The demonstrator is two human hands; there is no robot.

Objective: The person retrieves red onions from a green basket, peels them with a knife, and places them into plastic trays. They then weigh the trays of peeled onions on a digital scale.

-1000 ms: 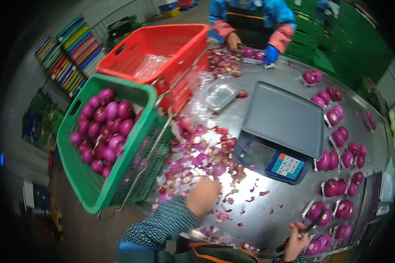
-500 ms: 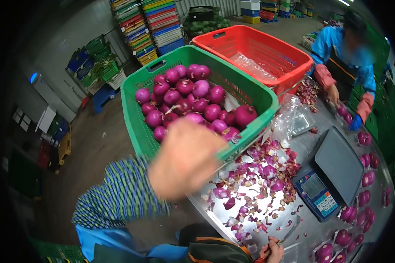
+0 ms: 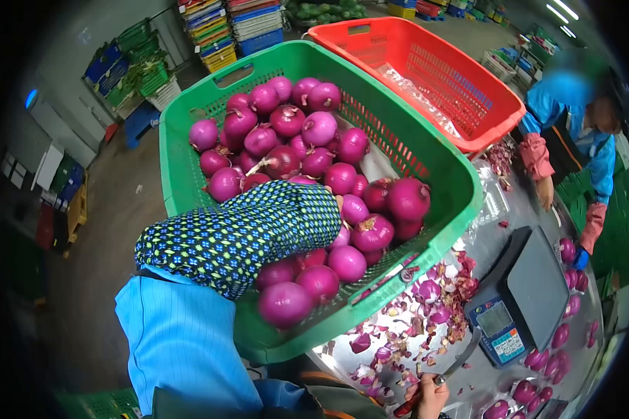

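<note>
Okay, so the onions (image 3: pixel 307 150) are being dug into right now. They are being kept heaped in the green crate (image 3: pixel 461 202), which is sitting at about 10 o'clock from the scale (image 3: pixel 531 293). The left hand (image 3: pixel 337 203) is being pushed in among them, but it is being covered almost entirely by the sleeve (image 3: pixel 258 227). Whether anything is being gripped there, or how far the fingers are being spread, can't be told.

Down at 5 o'clock in the view, the right hand (image 3: pixel 430 396) is being kept curled tight around a knife (image 3: pixel 460 357), with the blade being pointed toward 1 o'clock over the table (image 3: pixel 486 380). Peels (image 3: pixel 426 307) are lying scattered between the crate and the scale.

A red crate (image 3: pixel 496 105) is sitting at 1 o'clock from the green one. A co-worker (image 3: pixel 573 126) is being kept busy at 3 o'clock.

Judging by this, the picking-up step is being done. What's being called for next is probably a firm hold on one onion, lifted clear of the rim and brought toward 5 o'clock, where the knife is waiting.
</note>
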